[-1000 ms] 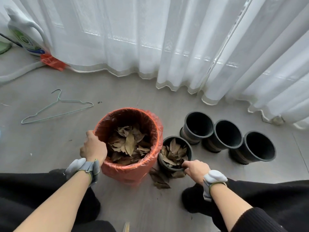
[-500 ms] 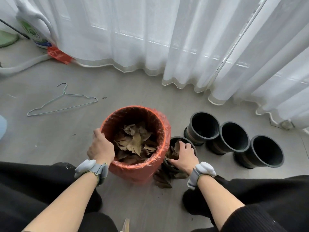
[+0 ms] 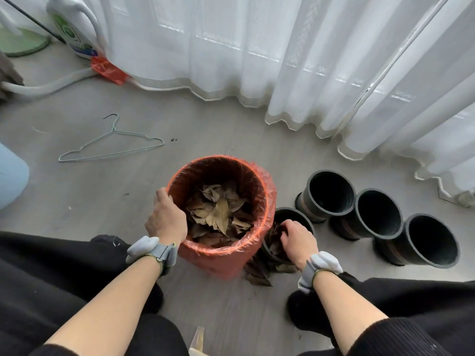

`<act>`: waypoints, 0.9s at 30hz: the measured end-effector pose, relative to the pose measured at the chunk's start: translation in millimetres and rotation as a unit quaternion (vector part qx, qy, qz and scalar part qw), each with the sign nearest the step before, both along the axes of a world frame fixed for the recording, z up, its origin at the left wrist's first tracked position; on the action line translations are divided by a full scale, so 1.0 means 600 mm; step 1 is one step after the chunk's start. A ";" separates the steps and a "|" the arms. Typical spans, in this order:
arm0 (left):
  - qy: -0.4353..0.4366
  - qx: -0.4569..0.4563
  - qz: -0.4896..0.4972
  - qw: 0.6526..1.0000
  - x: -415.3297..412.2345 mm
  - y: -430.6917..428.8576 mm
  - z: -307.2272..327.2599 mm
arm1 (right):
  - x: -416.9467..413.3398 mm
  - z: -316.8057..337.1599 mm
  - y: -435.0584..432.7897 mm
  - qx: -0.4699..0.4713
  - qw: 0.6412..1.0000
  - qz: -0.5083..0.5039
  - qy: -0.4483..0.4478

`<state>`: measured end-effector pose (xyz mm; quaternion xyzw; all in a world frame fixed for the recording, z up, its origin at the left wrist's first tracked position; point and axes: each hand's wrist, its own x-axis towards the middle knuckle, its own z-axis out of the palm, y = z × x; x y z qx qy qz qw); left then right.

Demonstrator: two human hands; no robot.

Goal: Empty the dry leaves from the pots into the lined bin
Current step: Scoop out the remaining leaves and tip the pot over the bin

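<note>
Two bare forearms reach forward from black sleeves, each wrist wrapped in a pale grey band. The left hand [image 3: 167, 222] sits on the near left edge of the bin [image 3: 221, 260], fingers held close together and curled over the rim, gripping it. The right hand [image 3: 298, 240] is lowered into the pot [image 3: 295, 213] that stands touching the bin's right side. Its fingers are bent and bunched, and their tips are sunk among the pot's leaves; whether they have closed on any cannot be told.

A white jug [image 3: 74, 29] stands by the curtain [image 3: 257, 47] at the far left and carries a green and blue label, but no word on it can be read.

The bin is round and upright, lined with a thin orange-red plastic bag that folds out over the rim and wrinkles down the wall. Dry leaves [image 3: 218, 214], brown and curled, lie heaped inside it below the rim. A few loose leaves [image 3: 259, 271] lie on the grey floor at the foot of the bin and pot. To the right stand three empty pots [image 3: 377, 214] in a row, dark and touching one another. A wire hanger [image 3: 113, 145] lies flat on the floor, well apart to the left.
</note>
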<state>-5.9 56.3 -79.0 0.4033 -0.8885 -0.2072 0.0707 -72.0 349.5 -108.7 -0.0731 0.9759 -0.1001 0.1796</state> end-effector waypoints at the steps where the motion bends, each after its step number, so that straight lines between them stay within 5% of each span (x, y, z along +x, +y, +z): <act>1: 0.001 -0.002 0.000 1.000 0.000 -0.001 -0.001 | 0.002 0.002 0.004 -0.017 1.000 -0.023 0.007; 14: -0.002 0.015 0.007 1.000 -0.003 0.003 -0.006 | -0.004 0.043 0.057 -0.281 0.925 -0.256 -0.005; 19: -0.003 0.019 0.010 1.000 -0.003 0.008 -0.001 | -0.032 0.092 0.050 -0.464 0.798 -0.378 -0.072; 22: -0.005 0.021 0.013 1.000 -0.003 0.008 0.002 | -0.048 0.161 0.011 -0.545 0.759 -0.348 -0.078; 27: -0.007 0.024 0.009 1.000 -0.002 0.011 0.005 | -0.039 0.244 -0.079 -0.580 0.777 -0.217 -0.113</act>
